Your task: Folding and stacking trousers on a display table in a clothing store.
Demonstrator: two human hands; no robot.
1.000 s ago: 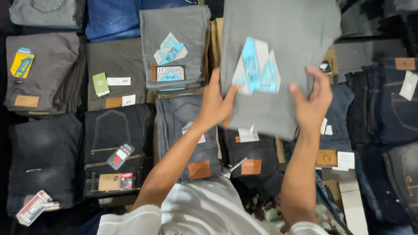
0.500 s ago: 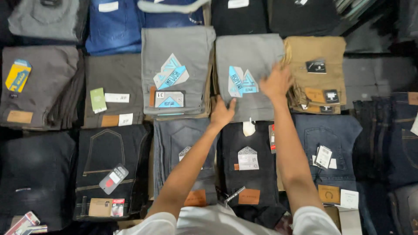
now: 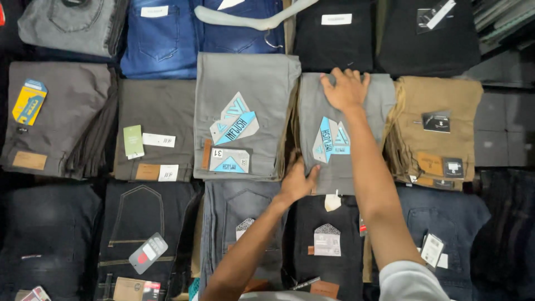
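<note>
Centrally, one folded grey pair of trousers [image 3: 356, 134] with a blue tag lies between a second grey pair [image 3: 245, 95] and one tan pair [image 3: 440, 111] — pressed flat by the right hand [image 3: 345, 89], its near edge clasped by the left hand [image 3: 298, 181].

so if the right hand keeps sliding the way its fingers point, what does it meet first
Probably the black folded trousers just beyond the right hand, which lies flat on the grey folded trousers; their relative height is unclear.

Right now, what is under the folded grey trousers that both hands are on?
The grey trousers top a stack; more folded edges show at the left side by the left hand. The right hand presses the far end. How deep the stack goes is covered.
</note>
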